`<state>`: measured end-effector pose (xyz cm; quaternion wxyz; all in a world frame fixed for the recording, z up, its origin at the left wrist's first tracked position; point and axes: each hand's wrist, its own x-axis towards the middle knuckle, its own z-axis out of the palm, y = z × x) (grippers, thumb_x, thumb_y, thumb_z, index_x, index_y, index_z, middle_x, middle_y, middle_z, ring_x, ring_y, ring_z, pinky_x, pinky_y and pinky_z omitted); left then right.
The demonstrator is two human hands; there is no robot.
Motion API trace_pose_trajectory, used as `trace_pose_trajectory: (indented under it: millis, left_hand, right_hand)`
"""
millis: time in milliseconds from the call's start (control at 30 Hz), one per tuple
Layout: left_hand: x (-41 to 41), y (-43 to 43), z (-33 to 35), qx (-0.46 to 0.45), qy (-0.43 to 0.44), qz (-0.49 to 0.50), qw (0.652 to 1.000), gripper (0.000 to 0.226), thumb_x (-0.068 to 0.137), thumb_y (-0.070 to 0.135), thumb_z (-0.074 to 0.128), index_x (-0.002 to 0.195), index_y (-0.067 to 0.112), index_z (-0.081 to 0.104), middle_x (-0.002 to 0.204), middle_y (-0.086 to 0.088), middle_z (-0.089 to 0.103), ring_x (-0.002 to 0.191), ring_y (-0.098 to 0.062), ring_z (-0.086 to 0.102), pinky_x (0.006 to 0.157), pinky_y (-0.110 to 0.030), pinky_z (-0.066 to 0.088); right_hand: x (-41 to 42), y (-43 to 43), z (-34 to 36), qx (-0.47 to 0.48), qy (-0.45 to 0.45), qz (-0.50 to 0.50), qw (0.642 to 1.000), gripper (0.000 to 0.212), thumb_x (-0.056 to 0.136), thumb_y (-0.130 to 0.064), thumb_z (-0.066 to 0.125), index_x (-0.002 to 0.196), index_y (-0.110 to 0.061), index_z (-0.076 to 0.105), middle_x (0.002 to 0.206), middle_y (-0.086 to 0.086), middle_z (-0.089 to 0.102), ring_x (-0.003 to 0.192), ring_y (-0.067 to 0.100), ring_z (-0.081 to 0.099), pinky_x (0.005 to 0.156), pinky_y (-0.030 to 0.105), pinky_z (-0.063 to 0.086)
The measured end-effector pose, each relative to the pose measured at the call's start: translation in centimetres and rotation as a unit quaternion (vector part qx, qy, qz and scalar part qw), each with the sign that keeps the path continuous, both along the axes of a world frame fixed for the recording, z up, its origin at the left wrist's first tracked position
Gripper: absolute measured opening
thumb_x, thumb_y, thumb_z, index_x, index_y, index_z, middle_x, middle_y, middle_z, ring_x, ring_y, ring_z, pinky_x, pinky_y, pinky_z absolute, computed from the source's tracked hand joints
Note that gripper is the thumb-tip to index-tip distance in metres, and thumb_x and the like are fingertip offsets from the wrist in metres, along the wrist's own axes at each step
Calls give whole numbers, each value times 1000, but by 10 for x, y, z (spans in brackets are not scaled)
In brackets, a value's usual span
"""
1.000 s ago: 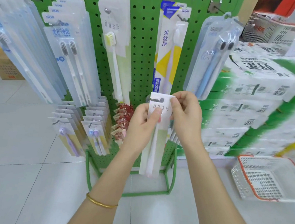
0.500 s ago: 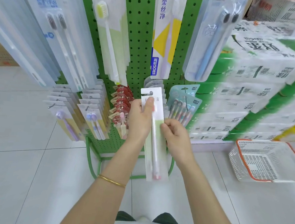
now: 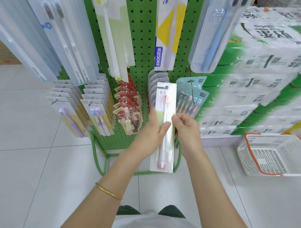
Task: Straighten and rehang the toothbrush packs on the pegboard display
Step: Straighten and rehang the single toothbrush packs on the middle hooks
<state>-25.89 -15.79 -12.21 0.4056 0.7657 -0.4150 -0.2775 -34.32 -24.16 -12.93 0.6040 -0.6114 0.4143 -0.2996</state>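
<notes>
Pale shop floor tiles run under a green pegboard [image 3: 144,31] crowded with hanging packs [image 3: 62,33]. Right of the pegboard stand stacked tissue bales [image 3: 248,86], with a white basket [image 3: 246,158] on the floor near its foot. In front of the pegboard's lower pegs, on no hook, one pink toothbrush pack [image 3: 166,97] is upright. The left hand [image 3: 149,133] grips its middle, thumb across the front. The right hand [image 3: 188,130] pinches its right edge. It is probably light, slick and bendy, so best held near the hang hole.
</notes>
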Motion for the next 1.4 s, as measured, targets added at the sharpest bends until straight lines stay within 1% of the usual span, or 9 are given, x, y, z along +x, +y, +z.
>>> trace_pose_trajectory:
  millis: [100, 333, 467, 767, 1000, 1133, 1200, 1333, 1400]
  left_hand:
    - [-1, 7, -4, 48, 3, -58, 997, 70, 97, 36, 47, 151, 23, 6, 147, -2, 38, 128, -21, 45, 106, -38, 37]
    - [-15, 14, -8, 99, -52, -79, 991, 91, 87, 44, 63, 151, 20, 3, 148, -7, 39, 128, -26, 47, 101, -44, 42]
    - [-18, 11, -6, 131, -136, -70, 980, 101, 86, 44, 64, 151, 20, -10, 158, -10, 15, 132, -28, 42, 98, -43, 44]
    - [-24, 7, -5, 201, -247, -94, 943, 105, 78, 51, 69, 150, 15, 1, 149, -8, 23, 114, -30, 54, 79, -39, 48]
    - [-12, 5, -4, 182, -109, -109, 971, 92, 79, 16, 62, 151, 26, 5, 147, -5, 27, 115, -29, 51, 89, -40, 48]
    - [-2, 6, -10, 149, -2, -127, 981, 73, 81, 1, 54, 144, 24, 25, 125, -7, 44, 106, -26, 52, 92, -39, 47]
    - [2, 8, -11, 145, 34, -122, 981, 66, 84, -1, 52, 142, 21, 28, 125, -8, 49, 109, -26, 54, 93, -43, 48]
    - [4, 12, -9, 109, 136, -98, 980, 48, 91, -3, 49, 135, 14, 41, 120, -3, 55, 96, -19, 63, 80, -22, 52]
    - [2, 12, -11, 101, 184, -69, 975, 29, 95, 4, 50, 121, 16, 50, 106, -4, 60, 83, -23, 68, 79, -33, 55]
  right_hand:
    - [-1, -8, -2, 13, -10, -30, 999, 24, 94, -9, 51, 71, -13, 54, 57, 0, 42, 51, 14, 35, 52, 27, 33]
    - [1, -23, -4, 1, 1, -99, 995, 26, 93, -10, 51, 67, -15, 53, 60, 4, 46, 56, 16, 37, 59, 32, 35]
    - [3, -24, -6, -13, 6, -113, 994, 24, 94, -12, 51, 70, -18, 54, 63, 6, 48, 58, 20, 39, 60, 32, 36]
    - [4, -18, -8, -2, -11, -160, 987, 26, 94, -13, 51, 70, -21, 52, 63, -1, 50, 60, 15, 44, 64, 34, 41]
    - [-1, -16, -1, 54, -81, -93, 991, 14, 96, -18, 54, 82, -18, 57, 76, -6, 59, 62, 2, 59, 54, 22, 50]
    - [-2, -16, -1, 108, -118, -60, 985, 17, 95, -25, 56, 81, -15, 52, 88, 2, 64, 80, 15, 66, 62, 25, 56]
    - [-2, -16, -2, 110, -117, -73, 984, 17, 94, -24, 57, 84, -14, 48, 89, 4, 65, 75, 13, 67, 57, 23, 53]
    - [-4, -18, -6, 95, -108, -75, 987, 19, 93, -7, 57, 108, -11, 46, 77, 0, 61, 56, 0, 61, 52, 19, 50]
    - [-4, -19, -8, 79, -85, -59, 992, 14, 93, -3, 55, 106, -9, 55, 76, 1, 64, 56, -1, 61, 56, 21, 50]
